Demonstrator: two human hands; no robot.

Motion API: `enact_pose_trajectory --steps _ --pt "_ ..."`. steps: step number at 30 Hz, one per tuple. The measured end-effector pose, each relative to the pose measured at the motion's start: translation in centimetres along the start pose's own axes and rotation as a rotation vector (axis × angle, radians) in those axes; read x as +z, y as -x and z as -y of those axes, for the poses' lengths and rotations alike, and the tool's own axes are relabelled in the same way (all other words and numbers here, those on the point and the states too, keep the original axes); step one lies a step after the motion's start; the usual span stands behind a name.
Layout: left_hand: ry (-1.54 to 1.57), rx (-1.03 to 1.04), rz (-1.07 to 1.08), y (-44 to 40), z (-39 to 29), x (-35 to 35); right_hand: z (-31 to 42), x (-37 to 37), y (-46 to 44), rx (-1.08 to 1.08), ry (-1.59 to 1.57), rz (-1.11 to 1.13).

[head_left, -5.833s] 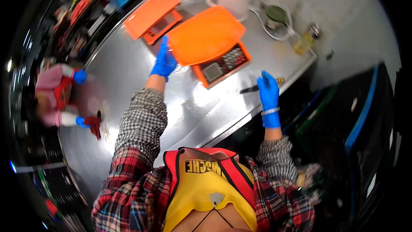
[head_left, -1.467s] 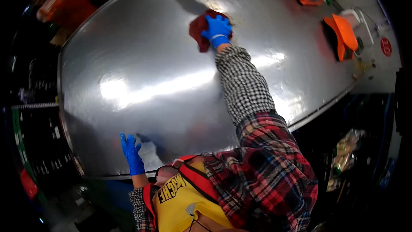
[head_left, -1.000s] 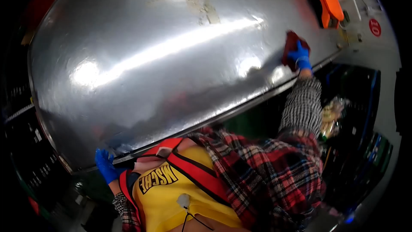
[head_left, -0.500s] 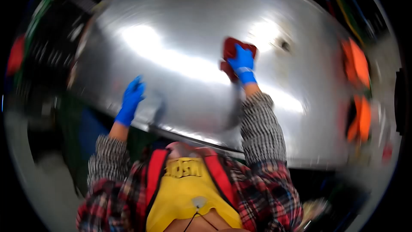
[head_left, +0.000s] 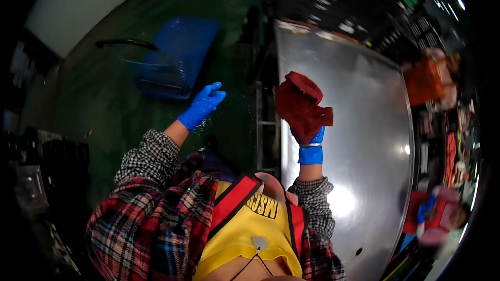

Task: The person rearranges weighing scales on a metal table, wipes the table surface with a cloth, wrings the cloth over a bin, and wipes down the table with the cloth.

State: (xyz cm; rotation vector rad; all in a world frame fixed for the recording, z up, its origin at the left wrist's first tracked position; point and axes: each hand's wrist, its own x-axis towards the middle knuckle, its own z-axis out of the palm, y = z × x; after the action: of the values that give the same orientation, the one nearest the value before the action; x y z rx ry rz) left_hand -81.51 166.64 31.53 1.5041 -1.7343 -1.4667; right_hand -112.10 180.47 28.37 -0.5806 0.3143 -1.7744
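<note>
The right hand (head_left: 315,136) carries the red cloth (head_left: 299,105) at the surface's (head_left: 359,125) left edge; its grip is pinching the cloth, fingers hidden. The left hand (head_left: 202,107), grip slightly spread, is positioned above the green floor (head_left: 232,140).

I see smooth, shiny metal across the tabletop (head_left: 359,130) on the right, with a bright glare at its near end. The cloth (head_left: 299,106) looks matt and rough, like thick towelling. Thin, slightly glossy gloves skin the left hand (head_left: 202,106) and right hand (head_left: 311,154). Matt woven fabric makes the sleeves (head_left: 148,155); the floor (head_left: 234,15), far left, carries a slick sheen.
</note>
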Motion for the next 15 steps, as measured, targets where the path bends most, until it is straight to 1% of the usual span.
enact_pose_trajectory --steps 1,2,3,4,5,6,8,9,10,11,14,15 --pt "0.098 0.012 -0.092 0.1 1.2 -0.3 0.2 -1.3 -0.6 0.03 -0.118 0.056" --pt "0.042 0.147 -0.198 -1.7 4.0 -0.8 1.0 -2.7 -0.6 0.048 -0.227 0.089" --pt "-0.018 0.407 -0.341 -2.8 6.1 -1.1 2.3 -3.9 -1.4 0.068 -0.332 0.124" --pt "-0.176 0.384 -0.451 -2.7 4.6 -1.7 3.7 -4.6 -2.7 0.075 -0.361 0.051" --pt "-0.523 0.415 -0.525 -1.5 0.4 -2.3 4.2 -5.0 -3.7 0.081 -0.395 -0.027" --pt "-0.701 0.487 -0.661 -1.0 0.1 -2.9 3.4 -5.1 -6.2 0.145 -0.386 -0.087" --pt "-0.996 0.696 -0.744 -2.4 -0.9 -4.8 4.1 -4.6 -6.7 0.183 -0.185 -0.069" --pt "-1.07 0.711 -0.782 -4.5 -0.7 -5.6 4.8 -4.7 -8.1 0.209 -0.086 -0.039" --pt "-1.158 0.714 -0.789 -5.7 0.3 -7.6 3.8 -4.0 -8.5 0.235 -0.003 -0.032" --pt "-1.249 0.718 -0.778 -6.3 1.1 -8.7 2.8 -4.0 -9.0 0.266 -0.006 -0.043" --pt "-1.358 0.118 -0.223 -6.0 3.3 -12.1 0.4 -6.2 -10.7 0.315 -0.019 -0.125" --pt "-1.341 0.123 -0.246 -6.0 4.4 -12.8 0.2 -7.0 -12.8 0.325 -0.018 -0.136"
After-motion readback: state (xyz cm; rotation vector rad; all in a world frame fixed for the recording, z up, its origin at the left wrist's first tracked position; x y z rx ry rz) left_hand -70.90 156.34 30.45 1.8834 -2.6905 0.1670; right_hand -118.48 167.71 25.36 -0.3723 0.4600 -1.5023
